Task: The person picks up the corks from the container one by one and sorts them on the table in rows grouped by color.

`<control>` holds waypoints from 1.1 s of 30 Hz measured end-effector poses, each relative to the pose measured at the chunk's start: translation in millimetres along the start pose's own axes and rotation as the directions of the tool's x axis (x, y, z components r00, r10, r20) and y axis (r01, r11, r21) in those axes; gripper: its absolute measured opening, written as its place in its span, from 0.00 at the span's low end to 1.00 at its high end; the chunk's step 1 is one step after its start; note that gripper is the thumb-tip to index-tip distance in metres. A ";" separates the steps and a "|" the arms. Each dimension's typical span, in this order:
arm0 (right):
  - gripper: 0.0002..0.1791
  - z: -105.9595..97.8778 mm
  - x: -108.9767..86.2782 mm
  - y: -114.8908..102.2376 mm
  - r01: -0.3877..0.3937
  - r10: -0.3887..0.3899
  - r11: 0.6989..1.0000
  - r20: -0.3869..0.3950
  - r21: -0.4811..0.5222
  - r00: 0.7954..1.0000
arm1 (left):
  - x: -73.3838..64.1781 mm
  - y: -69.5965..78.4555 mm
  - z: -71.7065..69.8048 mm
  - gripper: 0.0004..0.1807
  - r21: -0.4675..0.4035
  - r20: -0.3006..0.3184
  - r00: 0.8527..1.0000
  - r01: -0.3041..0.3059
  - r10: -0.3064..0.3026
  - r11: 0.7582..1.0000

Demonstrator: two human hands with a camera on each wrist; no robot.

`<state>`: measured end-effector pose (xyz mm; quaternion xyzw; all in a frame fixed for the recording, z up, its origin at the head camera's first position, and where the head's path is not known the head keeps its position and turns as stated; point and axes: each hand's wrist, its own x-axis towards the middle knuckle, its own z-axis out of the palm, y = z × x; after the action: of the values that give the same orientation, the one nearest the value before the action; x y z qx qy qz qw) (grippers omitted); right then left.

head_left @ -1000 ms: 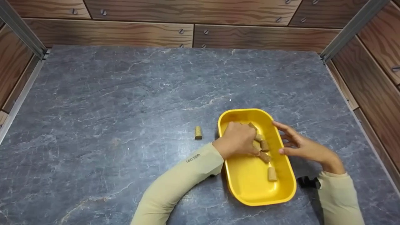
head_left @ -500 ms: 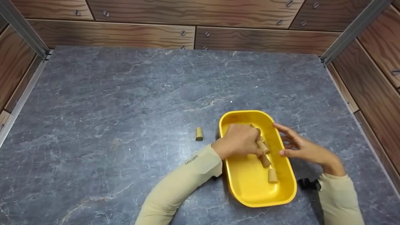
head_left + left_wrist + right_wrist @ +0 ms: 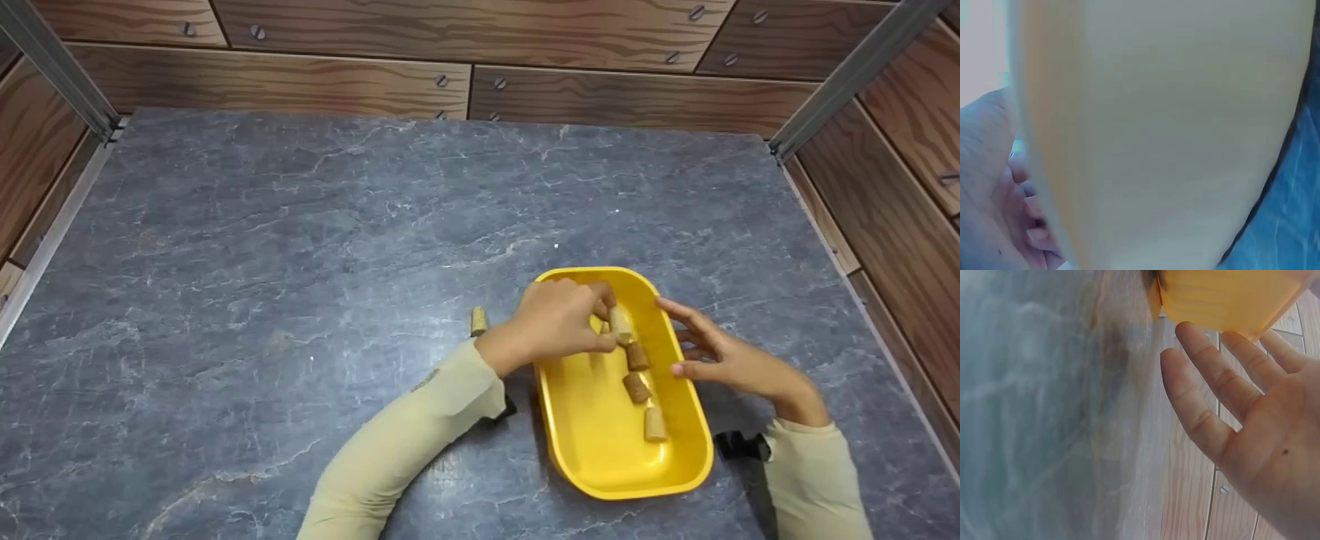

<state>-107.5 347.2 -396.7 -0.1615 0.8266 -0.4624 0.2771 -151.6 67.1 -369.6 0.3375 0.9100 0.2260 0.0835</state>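
A yellow tub (image 3: 592, 442) with rounded corners stands right of centre in the head view. In it lie several corks, including a dark brown cork (image 3: 637, 388) and a pale cork (image 3: 655, 424). My left hand (image 3: 559, 319) reaches over the left rim, index finger and thumb bent about a light cork (image 3: 620, 325) that it seems to pinch. The tub's wall hides most of that hand in the left wrist view. Fairly straight fingers of my right hand (image 3: 727, 360) touch the tub's outer right side; the right wrist view shows these fingers (image 3: 1224, 379) against the wall.
One more cork (image 3: 478, 321) stands on the grey marbled table (image 3: 300, 247), left of the tub and partly behind my left wrist. Wood-patterned panels (image 3: 300, 79) border the table at the back and sides, with metal posts (image 3: 840, 90) at the far corners.
My left hand has risen a little and moved left inside the tub, uncovering more corks. Some corks have shifted beneath it. The right hand keeps its place at the tub's side.
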 end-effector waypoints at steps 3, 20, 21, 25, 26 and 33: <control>0.43 -0.2 -0.2 -0.4 0.006 -0.006 1.000 0.000 -0.003 1.000 | -6.5 -5.8 -6.5 0.23 -0.040 -0.029 1.000 0.006 -0.007 0.999; 0.43 0.8 -0.6 -0.6 -0.005 0.005 1.000 -0.017 -0.017 1.000 | -61.9 -69.7 -48.2 0.24 -0.281 -0.124 0.981 0.109 -0.149 0.953; 0.43 0.6 -0.7 -0.3 -0.009 0.009 1.000 -0.018 -0.018 1.000 | -64.7 -72.4 -49.7 0.24 -0.279 -0.131 0.980 0.111 -0.152 0.954; 0.43 -0.9 -0.8 1.1 0.002 -0.002 1.000 -0.005 -0.008 1.000 | -74.7 -82.3 -52.3 0.23 -0.274 -0.136 0.975 0.133 -0.175 0.952; 0.43 -1.3 -0.7 1.2 0.005 -0.005 1.000 -0.004 -0.007 1.000 | -76.7 -84.9 -52.2 0.23 -0.272 -0.136 0.973 0.142 -0.184 0.952; 0.43 -0.5 -0.1 1.8 0.024 -0.024 1.000 0.004 0.014 1.000 | -90.8 -103.2 -52.7 0.23 -0.259 -0.149 0.960 0.194 -0.238 0.946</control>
<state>-107.8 348.6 -398.0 -0.1706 0.8207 -0.4712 0.2745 -158.2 -79.9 -371.3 0.2009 0.9110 0.3540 0.0666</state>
